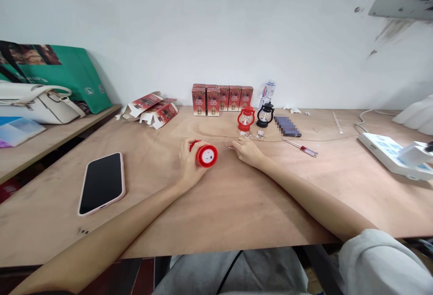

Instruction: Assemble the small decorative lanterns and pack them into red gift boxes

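Note:
My left hand (pixel 190 164) is wrapped round a red lantern (pixel 207 156), which lies tipped so that its round base with a pale centre faces me. To its right, my right hand (pixel 248 151) rests on the table with its fingertips pinched at a small metal piece (pixel 230 147). Another thin metal piece (pixel 225 141) is just left of those fingertips. Behind my right hand stand a red lantern (pixel 246 119) and a black lantern (pixel 265 115), both upright, with small metal rings (pixel 260 135) in front of them.
Red boxes (pixel 213 102) line the wall, with flattened boxes (pixel 158 111) to their left. A phone (pixel 102 182) lies at the left. A screwdriver (pixel 304 149), a dark blurred object (pixel 287 126) and a white power strip (pixel 389 153) are on the right.

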Available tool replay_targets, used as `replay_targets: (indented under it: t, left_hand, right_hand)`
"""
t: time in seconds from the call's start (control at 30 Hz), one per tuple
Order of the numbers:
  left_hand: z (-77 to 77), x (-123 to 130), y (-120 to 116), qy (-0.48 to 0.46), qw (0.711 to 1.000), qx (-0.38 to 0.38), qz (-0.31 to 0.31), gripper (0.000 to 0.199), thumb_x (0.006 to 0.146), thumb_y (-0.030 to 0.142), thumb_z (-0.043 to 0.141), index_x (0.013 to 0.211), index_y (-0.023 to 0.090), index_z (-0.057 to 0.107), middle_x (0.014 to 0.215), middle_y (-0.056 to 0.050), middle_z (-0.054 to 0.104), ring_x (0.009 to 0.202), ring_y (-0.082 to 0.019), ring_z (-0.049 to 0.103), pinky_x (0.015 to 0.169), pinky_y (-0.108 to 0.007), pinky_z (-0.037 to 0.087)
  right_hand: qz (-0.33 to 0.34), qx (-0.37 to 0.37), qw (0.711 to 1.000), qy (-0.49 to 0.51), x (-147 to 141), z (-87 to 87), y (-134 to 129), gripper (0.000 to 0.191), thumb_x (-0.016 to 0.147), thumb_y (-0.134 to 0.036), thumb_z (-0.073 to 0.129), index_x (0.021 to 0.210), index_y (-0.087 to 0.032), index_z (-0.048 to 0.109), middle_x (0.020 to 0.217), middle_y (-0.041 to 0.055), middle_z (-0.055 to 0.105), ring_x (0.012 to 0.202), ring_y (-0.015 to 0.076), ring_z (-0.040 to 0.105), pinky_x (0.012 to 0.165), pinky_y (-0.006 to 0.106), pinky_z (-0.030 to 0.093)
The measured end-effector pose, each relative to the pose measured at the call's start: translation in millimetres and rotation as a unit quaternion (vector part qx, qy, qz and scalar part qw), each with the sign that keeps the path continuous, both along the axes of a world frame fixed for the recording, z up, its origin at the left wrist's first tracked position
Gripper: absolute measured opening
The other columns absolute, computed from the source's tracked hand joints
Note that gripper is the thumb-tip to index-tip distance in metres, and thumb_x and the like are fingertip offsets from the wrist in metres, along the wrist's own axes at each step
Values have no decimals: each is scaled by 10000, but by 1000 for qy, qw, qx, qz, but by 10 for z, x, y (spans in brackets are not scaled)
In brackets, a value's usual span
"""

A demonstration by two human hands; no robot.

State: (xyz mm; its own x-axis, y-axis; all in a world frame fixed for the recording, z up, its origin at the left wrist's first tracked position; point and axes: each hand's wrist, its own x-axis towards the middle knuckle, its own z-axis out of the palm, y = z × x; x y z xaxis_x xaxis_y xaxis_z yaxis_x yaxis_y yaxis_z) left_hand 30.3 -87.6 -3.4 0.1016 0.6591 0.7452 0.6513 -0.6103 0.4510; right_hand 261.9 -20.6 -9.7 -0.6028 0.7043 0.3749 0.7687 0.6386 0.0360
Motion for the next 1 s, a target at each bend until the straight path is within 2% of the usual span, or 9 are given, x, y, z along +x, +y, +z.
replay_targets:
  t: [0.13, 0.27, 0.5, 0.63, 0.77, 1.0]
  left_hand:
    - [7, 4, -6, 2, 1000, 0, -4, 376, 729, 266, 746, 1064, 236, 578, 1126, -79, 502, 1127, -264, 511, 955, -452, 445]
    - [14, 11, -15, -3, 1000, 1, -4, 371, 731, 271, 746, 1060, 229, 580, 1122, -82, 498, 1130, -265, 510, 955, -449, 448]
    - [17, 17, -22, 1, 1000, -5, 0, 387, 719, 255, 752, 1062, 235, 576, 1130, -79, 502, 1128, -260, 510, 957, -439, 447]
    - [15, 8, -13, 2, 1000, 0, -3, 376, 726, 263, 748, 1059, 234, 576, 1124, -81, 501, 1128, -263, 509, 957, -448, 446]
    - [11, 1, -4, 2, 1000, -1, -5, 381, 725, 263, 749, 1065, 234, 579, 1129, -84, 501, 1127, -263, 509, 958, -452, 445]
    - [11, 9, -11, 4, 1000, 7, -5, 383, 720, 255, 752, 1062, 236, 579, 1119, -77, 503, 1120, -263, 513, 946, -448, 452]
  right_hand:
    - [24, 21, 999, -30, 38, -4, 41, 274, 917, -31, 404, 999, -126, 647, 888, 113, 677, 841, 208, 559, 784, 310, 379]
    - [60, 51, 994, -72, 78, 4, 85, 265, 956, -82, 384, 1006, -109, 642, 871, 121, 672, 834, 207, 557, 775, 311, 376]
    - [125, 115, 977, -133, 124, 48, 111, 265, 976, -122, 385, 925, -136, 644, 838, 99, 660, 811, 198, 551, 789, 314, 386]
    - [122, 133, 971, -158, 106, 48, 105, 284, 972, -90, 358, 951, -134, 638, 852, 99, 655, 828, 203, 547, 786, 314, 385]
    - [100, 135, 978, -122, 108, 31, 109, 298, 975, -94, 338, 988, -130, 633, 889, 110, 648, 851, 210, 532, 781, 314, 377]
    - [62, 112, 990, -67, 169, 41, 84, 243, 926, -161, 424, 855, -140, 655, 867, 119, 640, 852, 225, 498, 803, 349, 348]
